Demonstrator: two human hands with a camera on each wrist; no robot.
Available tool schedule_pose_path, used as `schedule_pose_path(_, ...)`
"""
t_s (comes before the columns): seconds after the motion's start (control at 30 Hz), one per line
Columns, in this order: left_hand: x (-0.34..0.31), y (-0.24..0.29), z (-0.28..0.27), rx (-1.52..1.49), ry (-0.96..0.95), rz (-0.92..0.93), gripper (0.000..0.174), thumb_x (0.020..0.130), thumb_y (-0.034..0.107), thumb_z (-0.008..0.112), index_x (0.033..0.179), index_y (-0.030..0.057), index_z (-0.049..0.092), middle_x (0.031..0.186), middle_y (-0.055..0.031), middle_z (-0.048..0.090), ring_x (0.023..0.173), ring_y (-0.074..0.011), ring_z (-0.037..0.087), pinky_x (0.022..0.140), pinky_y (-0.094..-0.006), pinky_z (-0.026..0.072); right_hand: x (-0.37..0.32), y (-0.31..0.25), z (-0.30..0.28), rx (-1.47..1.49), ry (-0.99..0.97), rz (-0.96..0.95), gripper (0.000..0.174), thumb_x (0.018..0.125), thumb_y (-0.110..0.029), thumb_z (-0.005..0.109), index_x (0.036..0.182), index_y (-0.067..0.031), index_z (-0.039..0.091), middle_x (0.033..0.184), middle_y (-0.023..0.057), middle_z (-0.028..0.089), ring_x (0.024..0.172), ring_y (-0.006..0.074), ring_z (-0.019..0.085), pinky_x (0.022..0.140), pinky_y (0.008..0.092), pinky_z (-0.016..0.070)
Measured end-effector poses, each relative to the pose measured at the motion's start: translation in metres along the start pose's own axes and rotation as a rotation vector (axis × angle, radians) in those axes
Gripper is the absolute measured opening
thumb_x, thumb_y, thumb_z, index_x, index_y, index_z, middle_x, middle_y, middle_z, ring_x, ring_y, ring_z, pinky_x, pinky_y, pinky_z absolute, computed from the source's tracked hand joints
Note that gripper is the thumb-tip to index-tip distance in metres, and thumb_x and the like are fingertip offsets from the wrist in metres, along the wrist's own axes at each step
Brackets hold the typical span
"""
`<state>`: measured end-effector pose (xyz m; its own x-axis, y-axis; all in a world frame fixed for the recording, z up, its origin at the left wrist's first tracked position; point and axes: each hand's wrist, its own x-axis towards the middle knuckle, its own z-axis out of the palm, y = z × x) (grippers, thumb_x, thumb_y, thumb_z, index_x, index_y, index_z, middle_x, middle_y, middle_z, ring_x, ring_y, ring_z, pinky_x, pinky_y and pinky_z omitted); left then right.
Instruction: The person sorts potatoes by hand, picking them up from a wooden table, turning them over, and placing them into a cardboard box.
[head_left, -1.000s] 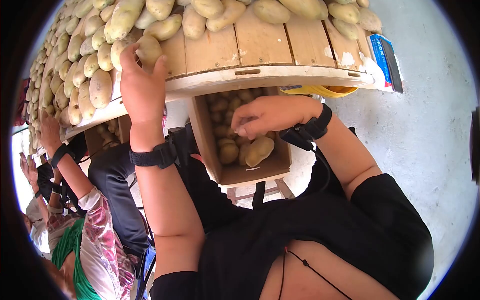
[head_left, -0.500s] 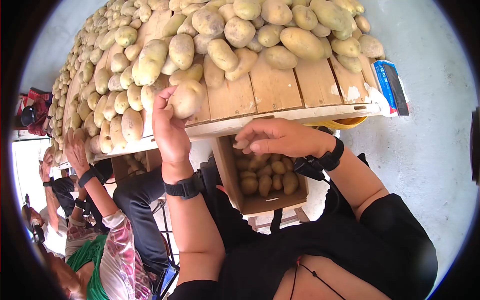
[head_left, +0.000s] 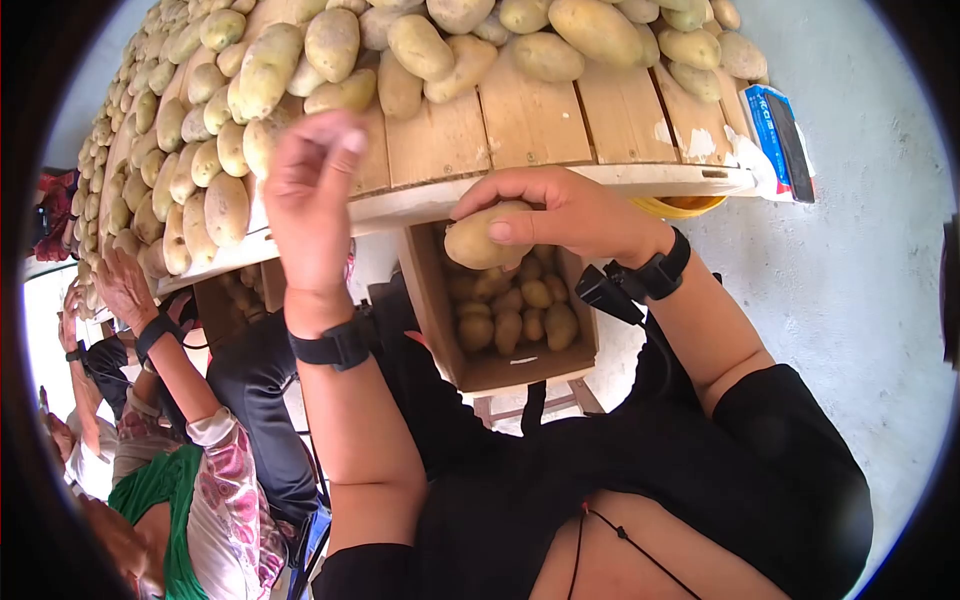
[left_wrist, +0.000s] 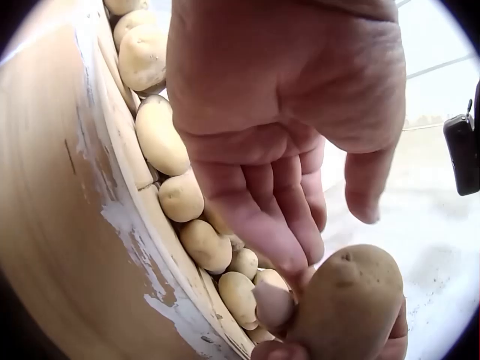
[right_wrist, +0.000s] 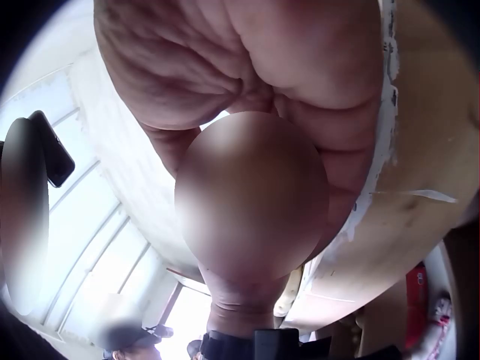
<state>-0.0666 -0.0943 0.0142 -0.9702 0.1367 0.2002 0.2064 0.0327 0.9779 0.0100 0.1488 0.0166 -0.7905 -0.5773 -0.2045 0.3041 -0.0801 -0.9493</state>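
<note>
My right hand (head_left: 575, 215) grips a large pale potato (head_left: 488, 235) above the cardboard box (head_left: 425, 310), thumb across its near side. A blurred round shape (right_wrist: 251, 195) fills that hand's palm in the right wrist view. My left hand (head_left: 312, 210) is raised at the edge of the slatted table (head_left: 535, 120), holding nothing, its fingers loosely extended. In the left wrist view, the left hand's fingers (left_wrist: 289, 202) hang just above the gripped potato (left_wrist: 349, 300). Several potatoes (head_left: 505, 325) lie inside the box, below the right hand.
Many potatoes (head_left: 340, 45) cover the table's far and left parts. A blue packet (head_left: 770, 135) with a dark object on it lies at the right end, above a yellow container (head_left: 685, 206). Another person's hand (head_left: 125, 285) is at the table edge, left.
The potato that my left hand held half a second ago is now in my right hand. My left hand has let go and moved apart; the head view has shifted.
</note>
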Motion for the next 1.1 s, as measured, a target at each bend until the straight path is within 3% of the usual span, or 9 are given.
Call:
schedule_pose_path(0.1,0.009,-0.008,-0.023,0.499,0.470,0.103,0.027,0.090,0.008,0.069,0.115,0.0003,0.064,0.111,-0.0095,0.066,0.100,-0.0161,0.062,0.092,-0.0304,0.0499,-0.003,0.008,0.001,-0.086,-0.030,0.049,0.036,0.095,-0.028,0.067,0.121,-0.0037,0.065,0.114,0.0055,0.065,0.100,0.0132,0.061,0.079,0.0294,0.0552)
schedule_pose_path(0.13,0.011,-0.011,-0.033,0.654,0.508,0.100,0.035,0.086,0.010,0.070,0.119,0.0003,0.062,0.119,-0.0147,0.062,0.109,-0.0249,0.059,0.096,-0.0352,0.0491,-0.004,0.009,0.001,-0.143,-0.041,0.058,0.037,0.094,-0.029,0.068,0.121,-0.0041,0.065,0.112,0.0055,0.065,0.099,0.0134,0.061,0.079,0.0297,0.0550)
schedule_pose_path(0.27,0.016,-0.023,-0.047,0.878,0.430,0.095,0.055,0.080,0.016,0.075,0.130,0.0030,0.057,0.130,-0.0207,0.056,0.124,-0.0365,0.049,0.104,-0.0443,0.0424,-0.005,0.015,0.002,-0.341,-0.160,0.170,0.038,0.091,-0.028,0.067,0.120,-0.0029,0.066,0.112,0.0088,0.068,0.103,0.0182,0.063,0.089,0.0322,0.0501)
schedule_pose_path(0.5,0.022,-0.045,-0.050,1.186,0.353,0.300,0.061,0.077,0.018,0.076,0.134,0.0059,0.055,0.129,-0.0197,0.058,0.124,-0.0369,0.050,0.105,-0.0437,0.0405,-0.005,0.033,0.004,-0.576,-0.514,0.251,0.041,0.093,-0.032,0.066,0.117,0.0003,0.066,0.113,0.0179,0.070,0.102,0.0267,0.067,0.090,0.0366,0.0509)
schedule_pose_path(0.57,0.022,-0.046,-0.050,1.254,0.357,0.299,0.062,0.076,0.017,0.077,0.133,0.0071,0.056,0.127,-0.0190,0.059,0.122,-0.0368,0.051,0.104,-0.0430,0.0415,-0.004,0.031,0.006,-0.582,-0.431,0.253,0.041,0.094,-0.032,0.064,0.119,0.0004,0.065,0.114,0.0178,0.069,0.103,0.0274,0.067,0.091,0.0371,0.0510)
schedule_pose_path(0.77,0.020,-0.030,-0.038,1.011,0.422,0.083,0.049,0.080,0.019,0.079,0.122,0.0050,0.060,0.122,-0.0199,0.059,0.110,-0.0307,0.058,0.094,-0.0403,0.0508,-0.001,0.033,0.001,-0.640,-0.184,0.133,0.042,0.097,-0.030,0.061,0.123,0.0022,0.061,0.114,0.0186,0.069,0.106,0.0281,0.067,0.092,0.0369,0.0513)
schedule_pose_path(0.97,0.021,-0.044,-0.029,0.806,0.418,0.098,0.057,0.082,0.013,0.079,0.129,0.0005,0.049,0.125,-0.0208,0.057,0.115,-0.0299,0.059,0.093,-0.0362,0.0552,0.000,0.041,0.002,-0.569,-0.193,0.150,0.043,0.096,-0.030,0.061,0.124,0.0033,0.060,0.114,0.0196,0.068,0.106,0.0293,0.067,0.093,0.0377,0.0512)
schedule_pose_path(1.03,0.022,-0.042,-0.028,0.675,0.370,0.136,0.063,0.080,0.006,0.077,0.130,-0.0022,0.040,0.125,-0.0256,0.054,0.109,-0.0349,0.061,0.093,-0.0383,0.0531,0.001,0.034,0.003,-0.602,-0.212,0.149,0.043,0.096,-0.030,0.061,0.124,0.0030,0.060,0.114,0.0206,0.068,0.107,0.0310,0.066,0.093,0.0384,0.0511)
schedule_pose_path(1.1,0.021,-0.038,-0.027,0.554,0.395,0.032,0.065,0.081,0.002,0.073,0.133,-0.0031,0.035,0.126,-0.0249,0.054,0.111,-0.0332,0.060,0.094,-0.0383,0.0524,0.001,0.035,0.003,-0.613,-0.210,0.128,0.043,0.095,-0.030,0.061,0.124,0.0029,0.060,0.114,0.0206,0.068,0.107,0.0312,0.066,0.093,0.0388,0.0511)
